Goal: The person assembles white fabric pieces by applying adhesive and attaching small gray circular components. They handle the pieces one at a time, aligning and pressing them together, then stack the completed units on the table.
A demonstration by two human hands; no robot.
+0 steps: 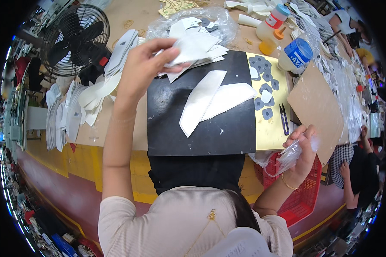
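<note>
A worker in a cream ribbed top sits at a yellow-edged wooden desk (116,128), right hand (302,147) low at the desk's edge, fingers pinched on a crumpled clear plastic bag (283,158) above a red plastic basket (306,192). On the black rectangular mat (193,132) ahead lie two long white cut fabric pieces (212,100), with small black snips (284,118) on the yellow sheet (272,132) beside it. Farther off, the raised left hand (143,68) grips a bundle of white cut pieces (193,49), fingers closed around it, over the mat's far edge. Beyond stand a black desk fan (75,38) and white glue bottles (294,53).
</note>
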